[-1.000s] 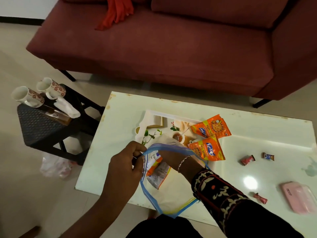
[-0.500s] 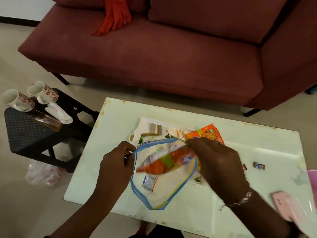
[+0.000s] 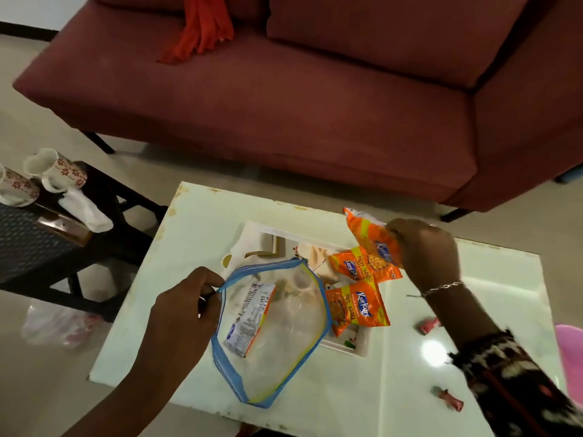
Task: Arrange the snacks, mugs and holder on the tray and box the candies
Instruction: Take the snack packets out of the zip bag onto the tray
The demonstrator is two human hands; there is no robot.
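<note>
Candies are lying nearest you at the right of the white counter (image 3: 195, 247): one wrapped candy (image 3: 448, 399) is sitting by the near edge beside your patterned sleeve (image 3: 517, 386), and a second pink candy (image 3: 426, 325) is resting a little farther in, partly hidden behind your right forearm. Your left hand (image 3: 184, 310) is pinching the blue rim of a clear zip pouch (image 3: 284, 335), fingers closed on its upper left corner and holding the mouth wide open above the counter; one snack packet, back side up (image 3: 249, 320), is lying inside it against the left wall. Just beyond the pouch, the white tray (image 3: 344, 346) is sitting in the middle of the counter, its near part covered by the pouch, and two orange snack packets are lying on its right half, one (image 3: 356, 309) closer to you and one (image 3: 350, 263) behind it. Your right hand (image 3: 424, 250), a bracelet at the wrist, is gripping a third orange packet (image 3: 370, 239) by its right edge and holding it over the tray's far right corner, overlapping the farther packet. Off to the left, two floral mugs (image 3: 60, 171) are lying on their sides on a dark side table (image 3: 28, 247) next to a white holder (image 3: 86, 209), well apart from the tray. Farthest away, a maroon sofa (image 3: 284, 99) is carrying an orange-red cloth (image 3: 202, 26).
</note>
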